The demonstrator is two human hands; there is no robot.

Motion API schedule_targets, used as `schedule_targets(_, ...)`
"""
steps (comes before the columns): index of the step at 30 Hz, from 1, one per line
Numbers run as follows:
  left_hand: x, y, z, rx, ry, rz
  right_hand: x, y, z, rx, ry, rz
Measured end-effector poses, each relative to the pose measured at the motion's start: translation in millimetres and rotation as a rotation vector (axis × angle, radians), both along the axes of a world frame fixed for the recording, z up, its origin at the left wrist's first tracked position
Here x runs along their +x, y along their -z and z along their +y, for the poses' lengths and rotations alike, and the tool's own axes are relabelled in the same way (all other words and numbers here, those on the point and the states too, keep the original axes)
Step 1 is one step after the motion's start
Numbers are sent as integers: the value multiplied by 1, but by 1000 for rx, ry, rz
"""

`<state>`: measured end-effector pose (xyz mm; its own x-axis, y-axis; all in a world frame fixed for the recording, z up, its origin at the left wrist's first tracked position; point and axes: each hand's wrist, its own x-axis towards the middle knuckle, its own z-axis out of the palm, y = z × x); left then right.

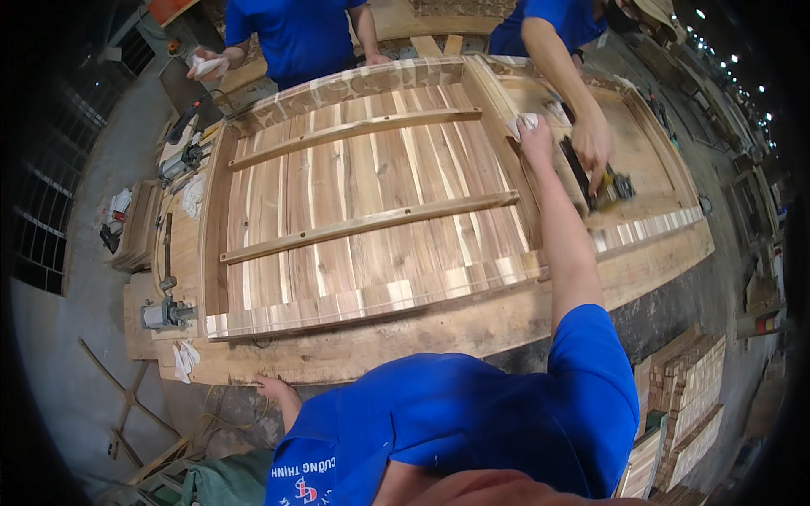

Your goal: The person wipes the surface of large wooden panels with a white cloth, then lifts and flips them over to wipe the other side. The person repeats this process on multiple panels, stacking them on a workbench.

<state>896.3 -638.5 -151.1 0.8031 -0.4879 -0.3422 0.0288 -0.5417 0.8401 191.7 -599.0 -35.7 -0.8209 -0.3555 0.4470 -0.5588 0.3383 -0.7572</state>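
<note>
A large wooden frame panel (354,194) of striped planks, with two slats across it, lies on the workbench (337,358). My right arm stretches over its right part. My right hand (537,139) is closed around a crumpled white cloth (524,124) at the divider (498,105) between the panel's sections. Low on the left, my left hand (274,389) rests on the bench's near edge. Its fingers look extended and hold nothing I can see.
Across the bench, one person (291,38) holds a white cloth (207,66). Another person's hand (592,143) reaches down to a dark and yellow tool (614,190) in the right section. Clamps (167,314) line the left side. Stacked boards (688,405) stand at lower right.
</note>
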Motion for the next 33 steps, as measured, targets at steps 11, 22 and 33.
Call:
schedule_targets(11, -8, 6, -4, -49, -35, -33, -35, -4, -40, 286, 172, 19)
schedule_targets(22, -1, 12, 1, -7, 0, -24, 1, -15, -2, 430, 153, 92)
schedule_targets(33, 19, 31, -2, 7, 9, -8, 35, -20, 33, 641, 146, 142)
